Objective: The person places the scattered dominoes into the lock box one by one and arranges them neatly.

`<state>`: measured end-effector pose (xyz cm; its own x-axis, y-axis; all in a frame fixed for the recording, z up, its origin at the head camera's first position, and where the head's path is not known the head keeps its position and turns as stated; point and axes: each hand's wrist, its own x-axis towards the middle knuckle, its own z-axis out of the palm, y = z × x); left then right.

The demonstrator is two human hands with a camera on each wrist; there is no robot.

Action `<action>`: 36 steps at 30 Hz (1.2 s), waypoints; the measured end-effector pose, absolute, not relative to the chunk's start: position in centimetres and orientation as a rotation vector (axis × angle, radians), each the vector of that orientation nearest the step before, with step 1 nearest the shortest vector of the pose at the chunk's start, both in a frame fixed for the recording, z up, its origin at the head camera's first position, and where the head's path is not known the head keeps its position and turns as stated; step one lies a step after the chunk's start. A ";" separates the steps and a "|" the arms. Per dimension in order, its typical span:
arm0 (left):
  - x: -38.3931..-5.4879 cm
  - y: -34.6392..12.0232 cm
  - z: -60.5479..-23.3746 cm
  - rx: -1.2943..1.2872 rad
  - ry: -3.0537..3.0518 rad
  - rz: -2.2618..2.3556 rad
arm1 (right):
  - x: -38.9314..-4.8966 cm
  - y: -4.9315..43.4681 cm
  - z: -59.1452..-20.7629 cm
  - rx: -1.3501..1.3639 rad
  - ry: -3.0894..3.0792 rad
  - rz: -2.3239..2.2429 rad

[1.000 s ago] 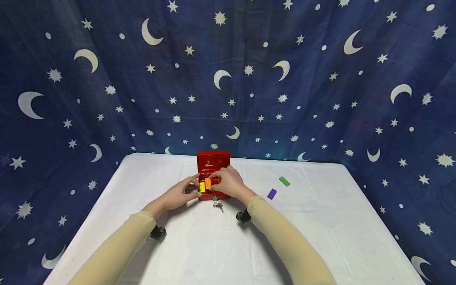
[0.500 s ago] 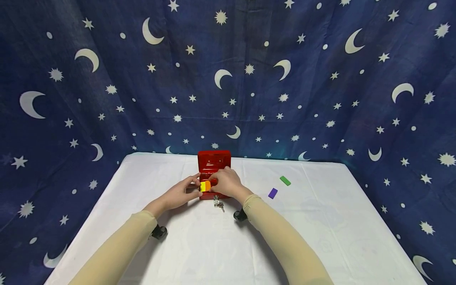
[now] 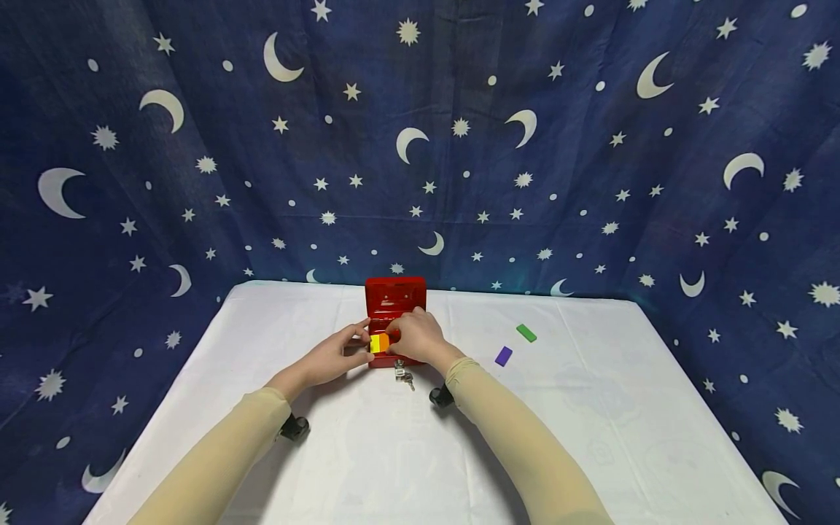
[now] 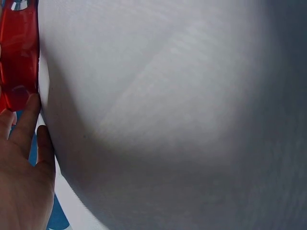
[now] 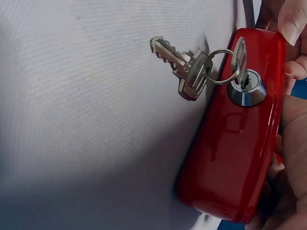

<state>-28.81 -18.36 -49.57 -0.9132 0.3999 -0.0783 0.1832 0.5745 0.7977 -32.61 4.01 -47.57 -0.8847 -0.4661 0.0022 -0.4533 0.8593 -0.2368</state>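
Note:
A small red cash box stands with its lid raised on the white table. My left hand spans its left end, thumb at the front corner and a finger reaching toward the hinge. A yellow block sits inside by that end. Right against it is a small orange block, which my right hand pinches between thumb and fingers. In the right wrist view, a key sits in the front lock, with a second key hanging from its ring.
To the right on the white tablecloth lie a purple block and a green block. A dark blue curtain with moons and stars hangs behind the table.
My right hand has brought the orange block lower and leftward, up against the yellow one. The left hand stays at the box's left end.

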 end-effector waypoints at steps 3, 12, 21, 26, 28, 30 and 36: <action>-28.8 -18.4 -49.6 0.482 2.559 1.253 | -32.6 4.0 -47.6 -0.749 2.978 -0.344; -28.8 -18.4 -49.7 0.488 2.551 1.264 | -32.7 3.9 -47.8 -0.749 2.977 -0.321; -28.9 -18.5 -49.9 0.484 2.550 1.269 | -32.7 3.8 -47.7 -0.740 2.978 -0.312; -28.9 -18.4 -49.9 0.490 2.555 1.265 | -32.7 3.8 -47.8 -0.747 2.981 -0.306; -29.0 -18.4 -49.9 0.493 2.556 1.264 | -32.7 3.8 -47.8 -0.754 2.984 -0.300; -29.0 -18.4 -49.9 0.495 2.554 1.265 | -32.7 3.8 -47.8 -0.756 2.983 -0.298; -28.9 -18.4 -49.9 0.491 2.552 1.270 | -32.7 3.9 -47.8 -0.762 2.985 -0.301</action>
